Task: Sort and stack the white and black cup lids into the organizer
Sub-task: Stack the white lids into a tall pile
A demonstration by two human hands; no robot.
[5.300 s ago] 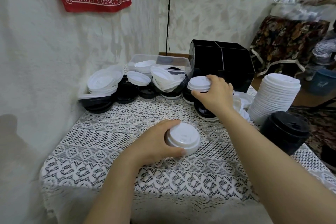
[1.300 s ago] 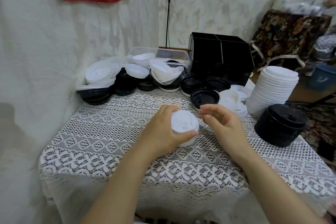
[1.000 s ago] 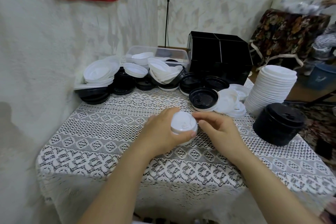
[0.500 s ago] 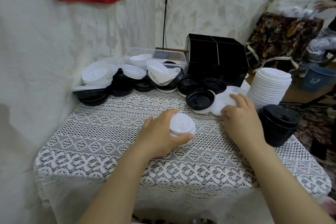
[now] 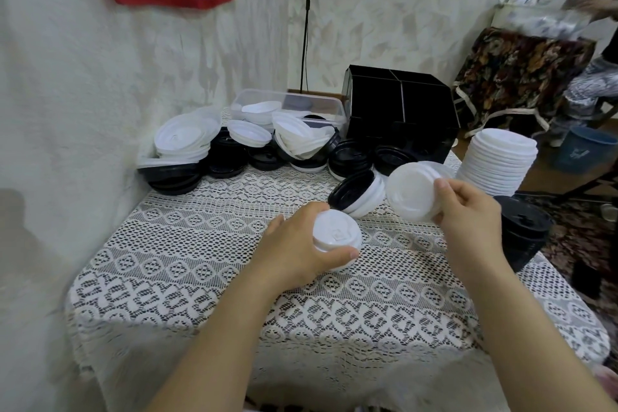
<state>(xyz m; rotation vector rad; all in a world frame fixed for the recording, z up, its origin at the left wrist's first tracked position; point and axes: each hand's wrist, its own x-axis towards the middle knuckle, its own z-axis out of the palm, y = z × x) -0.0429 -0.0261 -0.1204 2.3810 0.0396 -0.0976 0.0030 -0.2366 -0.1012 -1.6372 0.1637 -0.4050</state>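
Hands first: our left hand (image 5: pixel 294 244) curls round a short stack of white lids (image 5: pixel 337 237) down on the tabletop (image 5: pixel 200 261), thumb along its near rim. Our right hand (image 5: pixel 468 211) pinches a tilted white lid (image 5: pixel 409 192) (one or several, we cannot tell) at 2 o'clock from that stack. At 1 o'clock, farther back, we see the black organizer (image 5: pixel 401 114).

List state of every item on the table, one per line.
left hand, gripping the short white lid stack on the table.
right hand, holding a white lid in the air, tilted.
black lid, tilted on edge, white lids behind it.
organizer, upright; contents hidden.
tall white stack, upright.
black stack, upright.
clear tub, uncovered, lids inside.
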